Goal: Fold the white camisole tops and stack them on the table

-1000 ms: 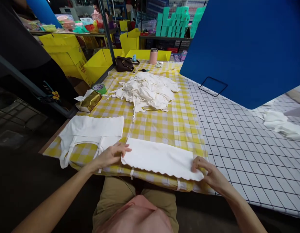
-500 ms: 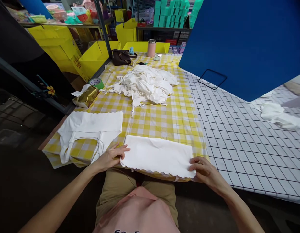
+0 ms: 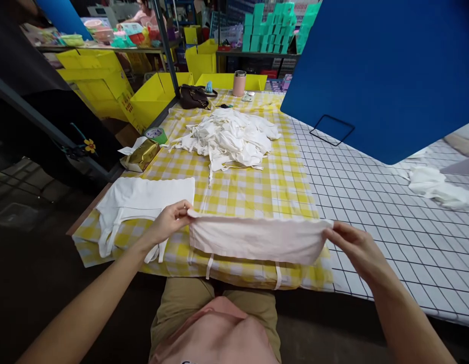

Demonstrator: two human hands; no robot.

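Cloth lies in several places on the tabletop [image 3: 257,192], which wears a yellow checked cover on its left half and a white grid sheet [image 3: 371,212] on its right. At the far left edge sits a folded white garment [image 3: 143,199] with straps hanging over the near edge, and behind it a gold packet [image 3: 141,155] beside a green roll of tape [image 3: 156,135]. The left hand [image 3: 169,222] has its fingers pinched shut on the left corner of a white cloth piece [image 3: 257,237], just beside the folded garment. That piece is stretched flat between both hands, lifted a little above the near edge of the checked cover, with two narrow straps dangling beneath it. Farther back, in the middle, a loose heap of white cloth [image 3: 230,139] is piled, and beyond it stand a brown bag [image 3: 194,97] and a pink cup [image 3: 239,83]. The right hand [image 3: 355,250] pinches the piece's right corner between thumb and fingers. A blue board [image 3: 382,71] leans over the grid sheet, and another crumpled cloth [image 3: 439,188] lies at far right.
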